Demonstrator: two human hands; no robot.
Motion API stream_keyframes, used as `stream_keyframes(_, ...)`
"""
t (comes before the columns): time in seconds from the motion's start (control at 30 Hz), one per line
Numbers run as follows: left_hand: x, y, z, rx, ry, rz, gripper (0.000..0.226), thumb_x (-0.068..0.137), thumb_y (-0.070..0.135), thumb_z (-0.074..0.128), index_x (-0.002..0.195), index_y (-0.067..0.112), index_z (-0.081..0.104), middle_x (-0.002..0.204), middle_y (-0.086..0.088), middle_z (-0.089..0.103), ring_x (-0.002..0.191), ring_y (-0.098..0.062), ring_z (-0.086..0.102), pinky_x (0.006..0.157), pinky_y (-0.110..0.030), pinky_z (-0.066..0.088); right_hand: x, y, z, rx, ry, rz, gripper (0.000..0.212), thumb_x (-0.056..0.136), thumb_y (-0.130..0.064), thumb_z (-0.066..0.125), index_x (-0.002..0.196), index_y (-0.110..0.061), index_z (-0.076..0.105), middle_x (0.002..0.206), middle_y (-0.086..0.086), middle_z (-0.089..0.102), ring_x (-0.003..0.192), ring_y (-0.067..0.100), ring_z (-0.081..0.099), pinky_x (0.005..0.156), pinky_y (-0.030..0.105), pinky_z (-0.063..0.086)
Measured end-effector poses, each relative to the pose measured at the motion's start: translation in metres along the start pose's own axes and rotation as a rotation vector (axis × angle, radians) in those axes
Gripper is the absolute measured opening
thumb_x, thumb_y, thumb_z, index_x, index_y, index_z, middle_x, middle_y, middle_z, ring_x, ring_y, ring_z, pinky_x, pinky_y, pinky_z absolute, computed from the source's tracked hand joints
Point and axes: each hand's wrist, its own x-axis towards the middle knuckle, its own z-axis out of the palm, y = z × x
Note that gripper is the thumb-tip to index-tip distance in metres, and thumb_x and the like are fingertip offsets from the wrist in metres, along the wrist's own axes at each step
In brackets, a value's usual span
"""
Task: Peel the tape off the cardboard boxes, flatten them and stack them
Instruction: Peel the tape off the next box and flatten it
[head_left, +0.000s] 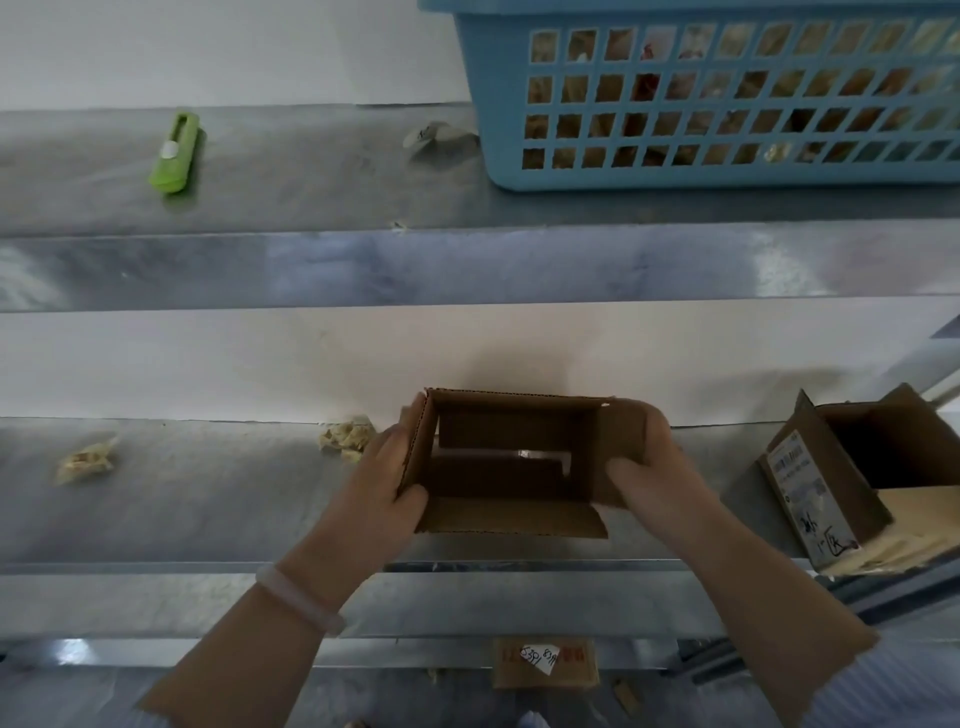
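Two hands: left hand (387, 480) and right hand (655, 467) each grip one side wall of the open cardboard box (511, 515).
Box position: middle of the surface (208, 499), near its front edge.
Second box (831, 483): right edge.

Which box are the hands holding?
The open box in the middle, gripped by the left hand and the right hand on its two sides. The box on the right, with a white label, sits alone on the shelf, untouched.
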Motion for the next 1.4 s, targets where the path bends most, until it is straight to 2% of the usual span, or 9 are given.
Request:
stream_keyframes(0.1, -0.014, -0.011, -0.001, 0.022, 0.006, 0.110, 0.079, 0.086, 0.001, 0.042, 0.147, 0.047, 0.020, 0.126, 0.014, 0.048, 0.110, 0.001, 0.048, 0.090, -0.010, 0.041, -0.001, 0.003, -0.006, 0.527, -0.008, 0.090, 0.039, 0.090, -0.003, 0.044, 0.124, -0.018, 0.056, 0.101, 0.010, 0.068, 0.088, 0.023, 0.067, 0.077, 0.045, 0.057)
stream_keyframes(0.23, -0.034, -0.035, 0.007, 0.171, -0.137, 0.187, 0.089, 0.079, -0.004, 0.041, 0.140, 0.059, 0.027, 0.140, 0.039, 0.033, 0.129, 0.014, 0.032, 0.107, -0.007, 0.026, 0.001, 0.009, -0.011, 0.943, -0.105, 0.302, 0.052, 0.100, -0.048, 0.038, 0.127, -0.009, 0.060, 0.119, 0.017, 0.064, 0.113, 0.038, 0.060, 0.087, 0.063, 0.051)
stream_keyframes(0.37, -0.040, -0.059, 0.020, 0.310, -0.275, 0.200, 0.087, 0.083, -0.003, 0.042, 0.132, 0.068, 0.029, 0.145, 0.038, 0.026, 0.137, 0.012, 0.020, 0.117, -0.017, 0.013, 0.005, 0.028, -0.001, 0.540, -0.093, 0.397, 0.034, 0.088, -0.036, 0.067, 0.112, -0.013, 0.069, 0.101, 0.009, 0.075, 0.097, 0.030, 0.069, 0.084, 0.050, 0.057)
stream_keyframes(0.47, -0.043, -0.071, 0.031, 0.417, -0.315, 0.216, 0.051, 0.089, 0.036, 0.048, 0.136, 0.056, 0.039, 0.147, 0.025, 0.031, 0.136, 0.003, 0.027, 0.115, -0.027, 0.025, 0.003, 0.053, 0.010, 0.264, -0.126, 0.351, 0.027, 0.085, -0.014, 0.073, 0.109, -0.022, 0.063, 0.108, 0.006, 0.071, 0.097, 0.026, 0.067, 0.091, 0.050, 0.054)
stream_keyframes(0.57, -0.040, -0.071, 0.044, 0.523, -0.405, 0.116, 0.070, 0.082, 0.076, 0.035, 0.144, 0.045, 0.031, 0.150, 0.015, 0.030, 0.138, -0.010, 0.027, 0.113, -0.029, 0.022, -0.003, 0.079, 0.028, 0.046, -0.135, 0.372, 0.037, 0.083, -0.015, 0.072, 0.117, -0.020, 0.058, 0.114, 0.003, 0.067, 0.101, 0.021, 0.063, 0.093, 0.045, 0.053)
stream_keyframes(0.77, -0.009, -0.063, 0.073, 0.731, -0.210, 0.019, 0.077, 0.072, 0.078, 0.040, 0.131, 0.030, 0.050, 0.136, -0.004, 0.048, 0.122, -0.030, 0.051, 0.104, -0.050, 0.038, -0.003, 0.082, 0.042, -0.291, -0.129, 0.301, 0.062, 0.086, -0.028, 0.072, 0.137, -0.016, 0.040, 0.130, 0.002, 0.058, 0.118, 0.022, 0.056, 0.097, 0.035, 0.048)
stream_keyframes(0.9, 0.010, -0.072, 0.077, 0.696, -0.251, -0.019, 0.105, 0.063, 0.087, 0.042, 0.148, 0.030, 0.016, 0.159, 0.004, 0.006, 0.146, -0.021, 0.007, 0.115, -0.036, -0.005, 0.007, 0.080, 0.037, -0.512, -0.189, 0.247, 0.060, 0.080, -0.042, 0.075, 0.130, -0.024, 0.046, 0.126, -0.005, 0.060, 0.115, 0.017, 0.059, 0.097, 0.032, 0.051)
stream_keyframes(1.0, 0.021, -0.074, 0.072, 0.750, -0.302, -0.024, 0.119, 0.058, 0.092, 0.043, 0.152, 0.031, 0.000, 0.155, 0.001, 0.005, 0.144, -0.025, 0.006, 0.117, -0.040, 0.000, 0.017, 0.076, 0.035, -0.635, -0.213, 0.204, 0.059, 0.073, -0.050, 0.078, 0.121, -0.027, 0.053, 0.117, -0.007, 0.063, 0.104, 0.013, 0.062, 0.089, 0.028, 0.054)
stream_keyframes(1.4, -0.008, -0.090, 0.080, 0.650, -0.169, 0.065, 0.105, 0.068, 0.093, 0.032, 0.145, 0.022, 0.039, 0.156, -0.004, 0.028, 0.138, -0.030, 0.032, 0.112, -0.048, 0.014, 0.000, 0.088, 0.038, -0.152, -0.098, 0.188, 0.069, 0.082, -0.026, 0.076, 0.130, -0.035, 0.028, 0.096, -0.022, 0.055, 0.085, -0.002, 0.056, 0.071, 0.014, 0.048)
